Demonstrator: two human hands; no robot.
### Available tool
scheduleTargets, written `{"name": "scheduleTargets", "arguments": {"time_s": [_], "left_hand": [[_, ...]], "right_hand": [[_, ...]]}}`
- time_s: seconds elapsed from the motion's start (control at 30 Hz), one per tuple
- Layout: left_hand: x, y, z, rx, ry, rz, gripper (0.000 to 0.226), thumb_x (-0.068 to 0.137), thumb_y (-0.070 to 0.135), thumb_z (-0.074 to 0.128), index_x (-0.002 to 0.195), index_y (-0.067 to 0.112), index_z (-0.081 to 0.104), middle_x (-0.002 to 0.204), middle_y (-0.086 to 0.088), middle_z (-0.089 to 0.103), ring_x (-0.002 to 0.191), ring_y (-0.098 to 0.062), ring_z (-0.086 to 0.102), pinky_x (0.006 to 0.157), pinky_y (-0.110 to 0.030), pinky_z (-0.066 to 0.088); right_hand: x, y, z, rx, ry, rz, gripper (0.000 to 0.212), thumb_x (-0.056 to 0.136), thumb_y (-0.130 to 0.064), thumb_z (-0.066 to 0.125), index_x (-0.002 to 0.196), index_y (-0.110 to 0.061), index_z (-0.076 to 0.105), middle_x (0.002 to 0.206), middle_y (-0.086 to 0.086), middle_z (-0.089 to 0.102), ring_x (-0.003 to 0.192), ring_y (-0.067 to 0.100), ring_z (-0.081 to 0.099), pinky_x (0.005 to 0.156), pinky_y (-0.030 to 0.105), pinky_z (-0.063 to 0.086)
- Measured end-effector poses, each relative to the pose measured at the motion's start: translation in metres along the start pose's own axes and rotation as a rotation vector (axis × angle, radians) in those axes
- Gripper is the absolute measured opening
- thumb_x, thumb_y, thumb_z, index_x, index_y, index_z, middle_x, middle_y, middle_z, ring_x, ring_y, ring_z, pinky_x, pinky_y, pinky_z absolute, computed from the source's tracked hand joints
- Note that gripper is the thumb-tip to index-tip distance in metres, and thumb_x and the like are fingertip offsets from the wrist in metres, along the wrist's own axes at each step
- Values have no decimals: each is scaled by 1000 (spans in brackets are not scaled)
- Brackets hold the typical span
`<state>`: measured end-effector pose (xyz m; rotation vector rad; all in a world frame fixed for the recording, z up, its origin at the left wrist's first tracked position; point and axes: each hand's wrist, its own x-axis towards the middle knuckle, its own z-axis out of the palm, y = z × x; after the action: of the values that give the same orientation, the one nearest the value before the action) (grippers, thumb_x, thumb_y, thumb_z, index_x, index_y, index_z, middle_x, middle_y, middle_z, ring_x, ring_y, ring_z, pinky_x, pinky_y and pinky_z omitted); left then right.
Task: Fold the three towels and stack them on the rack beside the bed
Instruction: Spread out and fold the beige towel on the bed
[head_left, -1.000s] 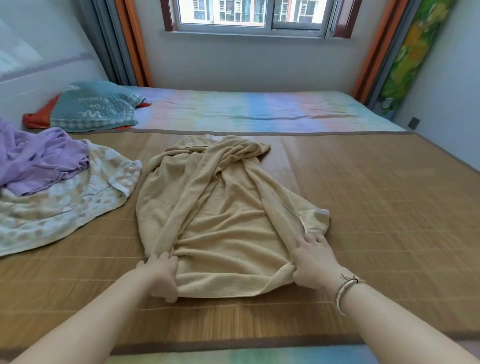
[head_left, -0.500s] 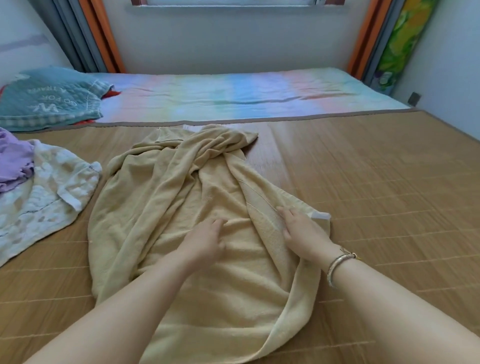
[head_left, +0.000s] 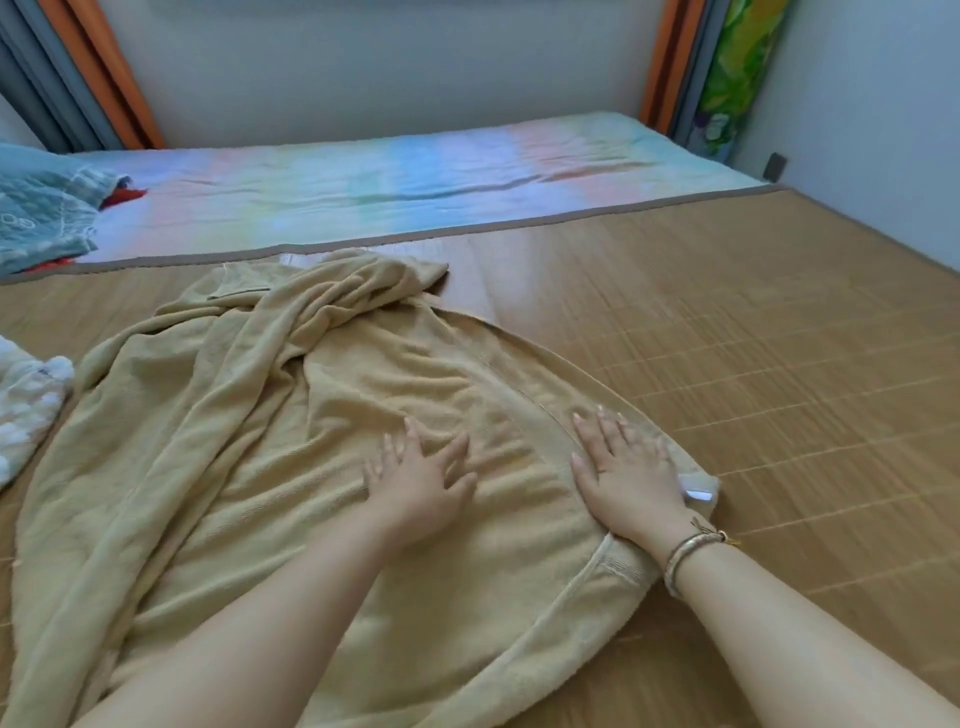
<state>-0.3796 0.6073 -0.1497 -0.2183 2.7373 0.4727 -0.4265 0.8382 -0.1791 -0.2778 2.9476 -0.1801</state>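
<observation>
In the head view, a large beige towel (head_left: 291, 441) lay spread on a woven bamboo mat (head_left: 727, 364) that covered the near part of the bed. The towel was not flat: its far end was bunched into thick folds near the border of the mat, and long creases ran down its left side. The left hand (head_left: 421, 478) rested palm down on the middle of the towel, its fingers straight and spread a little, gripping nothing. The right hand (head_left: 623, 467) lay flat on the right edge of the towel, its fingers straight and close together, pressing the hem against the mat. Just beside this hand, at the corner of the towel, a small white label (head_left: 698, 491) stuck out; any writing on it was too small to read. A thin bracelet (head_left: 691, 551) was on the right wrist.

At the left edge of the view a part of a white patterned towel (head_left: 26, 405) lay on the mat, touching or almost touching the beige one; I could not tell which. Beyond the mat, a pastel striped sheet (head_left: 389, 182) covered the far part of the bed. On its left end lay a teal quilted cloth (head_left: 41, 213) with pale marks that could not be read, and something red (head_left: 122, 197) showed under it. Orange curtains (head_left: 104, 67) hung in the far corners.
</observation>
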Motion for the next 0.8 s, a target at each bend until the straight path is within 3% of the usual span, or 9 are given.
{"name": "scheduleTargets", "arguments": {"time_s": [0.17,0.23,0.33,0.4,0.47,0.57,0.67,0.8], "left_hand": [[-22,59,29,33,-91,122,68,91,65,38,147,53,3,158,-3,-25,143,-37,-23,117,-55,-6],[-35,81,39,68,-118,156,69,89,65,40,148,52,6,159,-2,-20,145,-38,-17,117,-55,-4],[-43,106,39,108,23,188,56,90,62,40,143,45,31,149,-3,31,137,-32,26,113,-50,21],[-42,114,33,49,152,186,49,94,53,40,138,32,40,131,1,51,124,-24,44,106,-44,30],[-36,118,25,-9,186,171,46,95,45,42,138,27,39,125,0,58,120,-23,49,102,-42,34],[-19,114,12,65,180,161,46,97,37,39,142,27,35,132,-3,51,121,-27,44,99,-39,36],[9,100,-4,98,203,142,47,99,34,36,145,28,33,143,-2,42,126,-28,40,105,-40,35],[46,75,-17,165,219,116,48,99,33,34,147,27,31,156,3,27,142,-28,25,115,-45,22]], "right_hand": [[-50,75,-18,-27,-102,186,59,97,-51,17,152,-37,0,161,-6,-2,148,17,2,117,52,7],[-65,85,-26,-50,-88,253,59,94,-47,23,150,-29,17,158,3,19,144,22,20,114,51,20],[-81,87,-42,-155,69,297,45,91,-42,29,127,-20,48,125,7,53,114,29,52,93,41,38],[-82,87,-48,-169,148,288,40,92,-39,30,116,-18,55,117,6,58,105,28,56,88,39,39],[-76,88,-46,-116,212,183,34,94,-33,34,117,-16,52,118,4,56,105,23,52,89,37,40],[-51,77,-42,81,211,-42,31,95,-24,39,124,-15,48,122,2,52,109,18,47,95,30,40],[-19,51,-43,204,147,-162,36,96,-19,39,131,-14,45,128,2,50,117,18,46,102,34,39],[20,10,-47,291,123,-250,43,98,-17,36,140,-13,41,147,2,39,137,16,32,112,31,27]]}}
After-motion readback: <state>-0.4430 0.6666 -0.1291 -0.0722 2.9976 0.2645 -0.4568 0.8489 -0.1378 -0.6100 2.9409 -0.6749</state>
